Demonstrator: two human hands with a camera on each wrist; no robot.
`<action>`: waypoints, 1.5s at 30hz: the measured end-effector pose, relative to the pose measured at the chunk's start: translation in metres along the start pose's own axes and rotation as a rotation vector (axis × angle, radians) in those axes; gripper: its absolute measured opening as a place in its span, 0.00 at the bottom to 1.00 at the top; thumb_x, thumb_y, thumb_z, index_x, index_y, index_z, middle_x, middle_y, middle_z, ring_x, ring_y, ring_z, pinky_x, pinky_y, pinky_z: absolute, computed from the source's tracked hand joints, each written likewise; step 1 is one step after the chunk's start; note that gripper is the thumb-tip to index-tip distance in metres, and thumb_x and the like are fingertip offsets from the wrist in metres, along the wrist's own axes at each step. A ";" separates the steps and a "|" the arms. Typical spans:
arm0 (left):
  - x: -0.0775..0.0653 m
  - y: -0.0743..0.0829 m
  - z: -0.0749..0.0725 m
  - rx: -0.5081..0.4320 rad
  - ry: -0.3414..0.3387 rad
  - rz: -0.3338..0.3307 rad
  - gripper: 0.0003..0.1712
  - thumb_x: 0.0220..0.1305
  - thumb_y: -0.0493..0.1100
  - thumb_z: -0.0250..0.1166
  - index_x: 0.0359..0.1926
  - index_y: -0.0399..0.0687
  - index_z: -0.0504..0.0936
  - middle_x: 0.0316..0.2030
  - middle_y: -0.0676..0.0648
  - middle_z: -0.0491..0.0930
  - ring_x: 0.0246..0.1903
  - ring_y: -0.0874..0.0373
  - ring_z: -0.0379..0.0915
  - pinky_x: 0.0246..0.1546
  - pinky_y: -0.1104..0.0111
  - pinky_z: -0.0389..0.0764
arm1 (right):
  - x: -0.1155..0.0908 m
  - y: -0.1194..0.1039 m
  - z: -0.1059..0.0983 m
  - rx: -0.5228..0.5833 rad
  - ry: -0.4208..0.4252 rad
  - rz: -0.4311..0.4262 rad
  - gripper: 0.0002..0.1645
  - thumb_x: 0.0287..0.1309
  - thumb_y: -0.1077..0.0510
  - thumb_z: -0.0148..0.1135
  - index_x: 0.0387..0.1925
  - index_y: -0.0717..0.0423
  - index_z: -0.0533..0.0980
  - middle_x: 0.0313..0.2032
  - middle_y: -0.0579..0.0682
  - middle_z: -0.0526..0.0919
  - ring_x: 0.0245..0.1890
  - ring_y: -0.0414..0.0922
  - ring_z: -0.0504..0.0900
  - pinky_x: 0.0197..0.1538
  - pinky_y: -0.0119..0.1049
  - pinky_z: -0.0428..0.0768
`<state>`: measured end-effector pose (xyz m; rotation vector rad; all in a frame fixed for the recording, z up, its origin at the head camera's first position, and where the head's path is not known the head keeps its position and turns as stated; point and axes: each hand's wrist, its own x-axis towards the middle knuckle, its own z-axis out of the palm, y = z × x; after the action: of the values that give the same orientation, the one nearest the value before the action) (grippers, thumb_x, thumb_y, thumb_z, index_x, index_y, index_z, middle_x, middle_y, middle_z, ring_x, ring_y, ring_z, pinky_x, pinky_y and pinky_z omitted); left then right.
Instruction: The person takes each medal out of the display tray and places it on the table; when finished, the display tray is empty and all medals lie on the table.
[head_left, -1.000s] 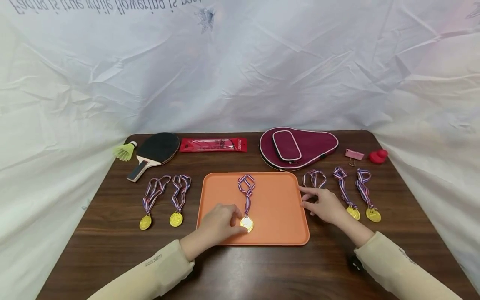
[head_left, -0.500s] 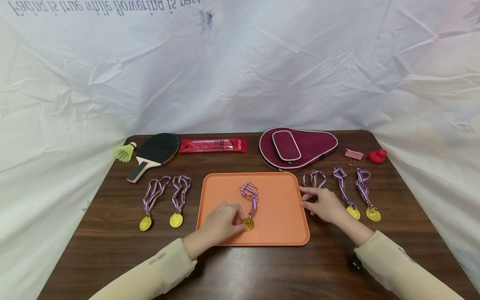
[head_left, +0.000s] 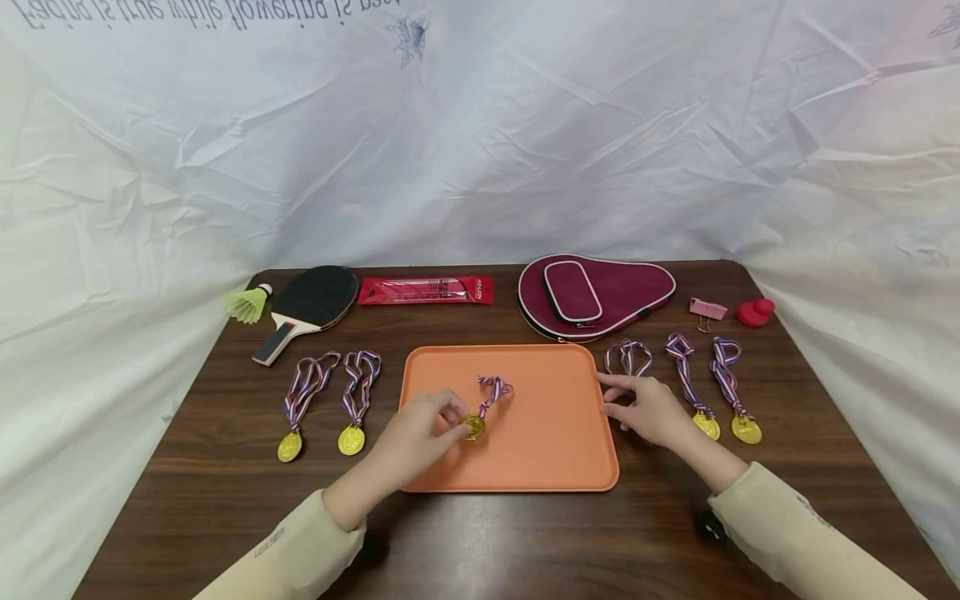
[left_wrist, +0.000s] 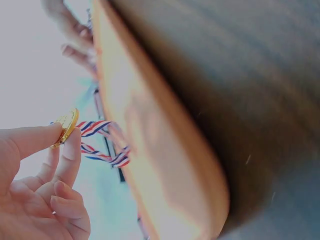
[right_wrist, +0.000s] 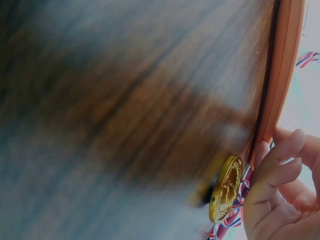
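My left hand (head_left: 423,429) pinches a gold medal (head_left: 474,427) between thumb and fingertips, over the left part of an orange tray (head_left: 551,475). In the left wrist view the medal (left_wrist: 66,129) is tilted and held clear of the tray. Its red, white and blue ribbon (left_wrist: 97,127) trails to the tray. At the tray's right edge, my right hand (head_left: 647,410) touches the rim with its fingertips. Close beside that hand, in the right wrist view, is another gold medal (right_wrist: 226,189); the hand hides it in the head view, where its ribbon (head_left: 630,357) shows.
Two medals (head_left: 351,439) lie left of the tray, two more (head_left: 746,429) at the right. Along the back are a shuttlecock (head_left: 249,303), table tennis bat (head_left: 318,296), red packet (head_left: 427,290), maroon bat case (head_left: 630,287), pink binder clip (head_left: 708,308) and red rubber duck (head_left: 755,312).
The medal in my left hand has moved left and away from me, out of its spot on the tray. Its ribbon is drawn along and bunched. My right hand has stayed in place.
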<state>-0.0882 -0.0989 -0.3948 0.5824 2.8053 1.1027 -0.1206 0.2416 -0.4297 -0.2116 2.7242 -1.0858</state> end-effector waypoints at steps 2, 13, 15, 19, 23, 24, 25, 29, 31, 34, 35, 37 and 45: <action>-0.002 0.000 -0.010 -0.019 0.039 0.006 0.07 0.51 0.44 0.67 0.30 0.57 0.76 0.24 0.62 0.73 0.30 0.58 0.68 0.31 0.66 0.67 | 0.000 0.000 0.000 0.004 -0.002 0.002 0.28 0.51 0.57 0.64 0.56 0.51 0.71 0.32 0.46 0.80 0.16 0.41 0.75 0.19 0.35 0.71; -0.013 -0.021 -0.073 0.045 0.215 0.002 0.07 0.53 0.44 0.66 0.34 0.54 0.77 0.27 0.59 0.75 0.27 0.56 0.63 0.27 0.66 0.64 | 0.000 -0.002 -0.001 0.008 -0.005 0.005 0.28 0.51 0.58 0.63 0.56 0.52 0.71 0.32 0.46 0.80 0.16 0.42 0.75 0.19 0.35 0.71; -0.015 -0.030 -0.085 0.083 0.264 0.002 0.08 0.53 0.44 0.66 0.34 0.53 0.77 0.27 0.58 0.76 0.25 0.56 0.62 0.27 0.66 0.63 | 0.000 -0.002 -0.001 0.008 -0.007 0.005 0.28 0.51 0.58 0.63 0.56 0.52 0.71 0.32 0.46 0.80 0.16 0.42 0.75 0.19 0.35 0.71; -0.021 -0.053 -0.109 0.157 0.356 -0.020 0.08 0.55 0.45 0.65 0.35 0.51 0.77 0.27 0.56 0.78 0.22 0.59 0.61 0.25 0.67 0.61 | 0.000 -0.002 -0.001 0.007 -0.004 -0.001 0.28 0.51 0.58 0.64 0.56 0.52 0.71 0.31 0.46 0.80 0.16 0.42 0.75 0.19 0.35 0.71; -0.030 -0.077 -0.130 0.213 0.376 -0.075 0.09 0.56 0.45 0.63 0.36 0.48 0.76 0.28 0.52 0.79 0.23 0.58 0.63 0.26 0.67 0.62 | 0.001 -0.002 0.000 0.007 -0.007 -0.006 0.28 0.51 0.58 0.63 0.57 0.52 0.70 0.31 0.46 0.80 0.16 0.42 0.75 0.19 0.35 0.71; -0.032 -0.084 -0.134 0.228 0.375 -0.092 0.09 0.57 0.46 0.63 0.37 0.48 0.76 0.28 0.51 0.79 0.24 0.58 0.64 0.27 0.66 0.62 | 0.001 -0.001 0.000 0.007 -0.009 -0.007 0.28 0.51 0.58 0.63 0.57 0.52 0.70 0.31 0.46 0.80 0.16 0.42 0.75 0.19 0.35 0.71; -0.035 -0.090 -0.138 0.240 0.373 -0.102 0.10 0.57 0.45 0.63 0.37 0.47 0.76 0.28 0.50 0.79 0.24 0.57 0.65 0.27 0.65 0.62 | 0.001 -0.001 0.000 0.008 -0.010 -0.008 0.28 0.51 0.58 0.63 0.57 0.52 0.70 0.31 0.46 0.80 0.16 0.42 0.75 0.19 0.36 0.71; -0.048 -0.117 -0.151 0.271 0.363 -0.137 0.10 0.57 0.46 0.63 0.37 0.45 0.76 0.27 0.49 0.79 0.25 0.59 0.70 0.28 0.65 0.64 | 0.002 -0.002 0.000 0.003 -0.012 -0.015 0.28 0.51 0.58 0.63 0.56 0.52 0.70 0.31 0.46 0.80 0.16 0.42 0.75 0.19 0.36 0.72; -0.054 -0.129 -0.157 0.262 0.351 -0.142 0.10 0.57 0.45 0.62 0.36 0.44 0.76 0.27 0.48 0.79 0.25 0.62 0.71 0.28 0.67 0.66 | 0.002 -0.002 0.000 -0.003 -0.013 -0.017 0.28 0.51 0.58 0.63 0.56 0.52 0.70 0.31 0.45 0.80 0.16 0.42 0.75 0.19 0.36 0.72; -0.066 -0.144 -0.164 0.244 0.335 -0.161 0.10 0.57 0.45 0.62 0.36 0.43 0.75 0.27 0.48 0.79 0.26 0.69 0.70 0.29 0.73 0.66 | 0.002 -0.002 0.000 -0.009 -0.016 -0.018 0.28 0.51 0.58 0.63 0.56 0.53 0.70 0.31 0.45 0.80 0.16 0.42 0.75 0.20 0.36 0.72; -0.069 -0.147 -0.167 0.232 0.327 -0.164 0.10 0.57 0.44 0.62 0.36 0.43 0.75 0.27 0.47 0.79 0.25 0.70 0.70 0.29 0.74 0.66 | 0.002 -0.002 0.000 -0.008 -0.017 -0.018 0.28 0.51 0.58 0.63 0.56 0.52 0.70 0.31 0.45 0.80 0.16 0.42 0.75 0.20 0.36 0.72; -0.077 -0.153 -0.172 0.207 0.309 -0.179 0.11 0.58 0.44 0.62 0.37 0.41 0.75 0.28 0.46 0.79 0.25 0.71 0.69 0.28 0.76 0.66 | 0.002 -0.002 -0.001 -0.005 -0.020 -0.016 0.28 0.51 0.58 0.63 0.56 0.52 0.70 0.31 0.46 0.80 0.16 0.42 0.75 0.20 0.36 0.72; -0.102 -0.173 -0.183 0.176 0.213 -0.278 0.14 0.59 0.48 0.60 0.38 0.41 0.75 0.29 0.44 0.79 0.26 0.70 0.71 0.25 0.77 0.68 | 0.001 -0.001 -0.001 -0.005 -0.021 -0.009 0.28 0.52 0.58 0.63 0.57 0.53 0.70 0.31 0.46 0.80 0.16 0.42 0.75 0.20 0.36 0.72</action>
<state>-0.0864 -0.3705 -0.3820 0.0797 3.0628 0.9200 -0.1223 0.2418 -0.4284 -0.2345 2.7103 -1.0736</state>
